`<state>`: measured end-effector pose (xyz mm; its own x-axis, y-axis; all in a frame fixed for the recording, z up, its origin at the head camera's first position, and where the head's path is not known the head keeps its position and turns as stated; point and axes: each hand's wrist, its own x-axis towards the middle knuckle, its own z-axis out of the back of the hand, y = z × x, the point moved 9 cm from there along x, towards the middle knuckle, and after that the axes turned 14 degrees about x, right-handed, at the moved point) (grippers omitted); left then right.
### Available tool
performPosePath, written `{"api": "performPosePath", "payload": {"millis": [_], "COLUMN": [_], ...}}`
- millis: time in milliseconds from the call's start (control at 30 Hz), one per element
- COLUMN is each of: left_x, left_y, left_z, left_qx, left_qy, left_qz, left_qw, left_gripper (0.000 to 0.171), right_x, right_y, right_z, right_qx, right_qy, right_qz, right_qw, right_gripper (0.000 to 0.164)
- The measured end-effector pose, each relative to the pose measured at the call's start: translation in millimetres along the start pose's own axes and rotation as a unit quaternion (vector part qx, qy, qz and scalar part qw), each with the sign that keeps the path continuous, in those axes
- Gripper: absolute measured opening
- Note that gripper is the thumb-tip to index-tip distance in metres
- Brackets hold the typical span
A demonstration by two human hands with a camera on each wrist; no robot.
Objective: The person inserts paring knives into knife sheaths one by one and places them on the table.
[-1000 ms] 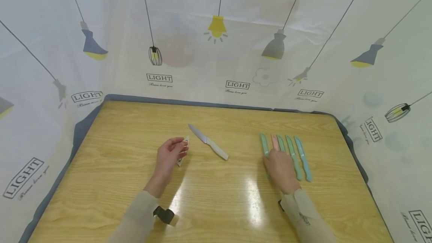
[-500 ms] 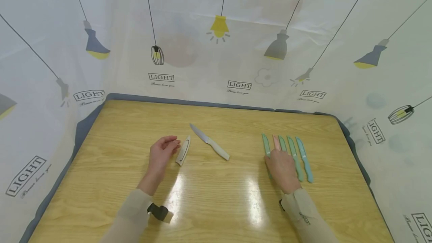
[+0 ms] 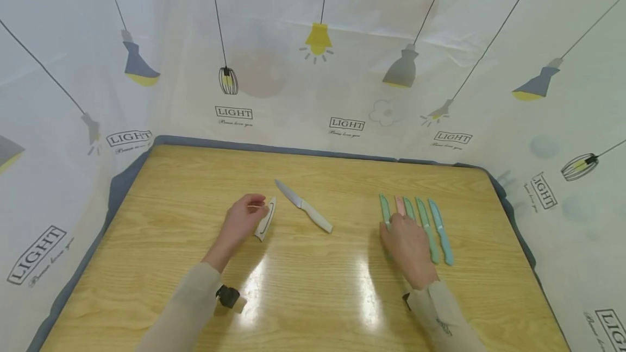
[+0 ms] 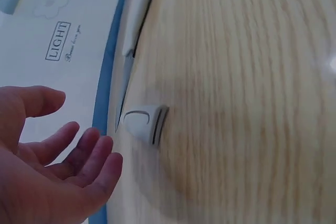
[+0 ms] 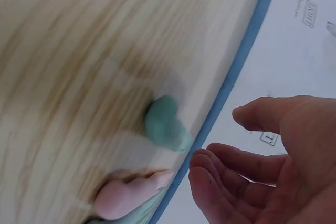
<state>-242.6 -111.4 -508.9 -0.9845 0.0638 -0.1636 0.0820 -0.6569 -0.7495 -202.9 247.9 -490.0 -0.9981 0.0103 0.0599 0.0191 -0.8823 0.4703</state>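
Observation:
My left hand hovers just left of a white knife sheath that lies on the table, fingertips at its edge in the head view. In the left wrist view the fingers are loosely bent, with a gap between them and the sheath. A white-handled kitchen knife lies bare to the right, its blade pointing away to the left. My right hand is over a row of coloured knives, hiding several handles. Its loosely curved fingers stand apart from a green knife and a pink knife in the right wrist view.
On the right of the row lie another green knife and a blue knife. The wooden table is bounded by a printed white curtain at the back and sides. Dark camera mounts sit on both wrists.
My left hand's fingers overlapped the sheath at first, drew off to the left, then came back towards its edge. The right hand has stayed over the coloured knives, shifting only slightly.

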Motion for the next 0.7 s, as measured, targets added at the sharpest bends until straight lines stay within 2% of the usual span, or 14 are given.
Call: {"api": "performPosePath", "payload": {"millis": [67,133,233,333,533,700], "left_x": [2.3,4.1,5.9,7.2,11.3,14.1], "left_y": [-3.8,-7.2,-11.8,-13.7,-16.6,-19.0], "left_z": [-1.2,-3.7,-8.6,-12.8,-17.7,-22.6], "left_qx": [0.055,0.115,0.197,0.256,0.331,0.365], "left_qy": [0.003,0.008,0.015,0.017,0.005,-0.008], "left_qz": [-0.011,-0.022,-0.04,-0.047,-0.049,-0.062], "left_qw": [0.9984,0.993,0.9795,0.9655,0.9423,0.929], "left_gripper": [0.046,0.05,0.057,0.063,0.067,0.063], "right_x": [-1,-3,-5,-8,-11,-11], "right_y": [4,9,17,25,37,45], "right_z": [0,0,-5,-8,-10,-9], "right_qx": [0.004,0.013,0.03,0.037,0.023,0.031], "right_qy": [0.002,0.011,0.03,0.035,0.021,0.011], "right_qz": [-0.005,-0.008,-0.01,-0.004,0.021,0.025], "right_qw": [1.0,1.0,0.999,0.999,0.999,0.999], "right_gripper": [0.036,0.04,0.041,0.04,0.039,0.038]}}
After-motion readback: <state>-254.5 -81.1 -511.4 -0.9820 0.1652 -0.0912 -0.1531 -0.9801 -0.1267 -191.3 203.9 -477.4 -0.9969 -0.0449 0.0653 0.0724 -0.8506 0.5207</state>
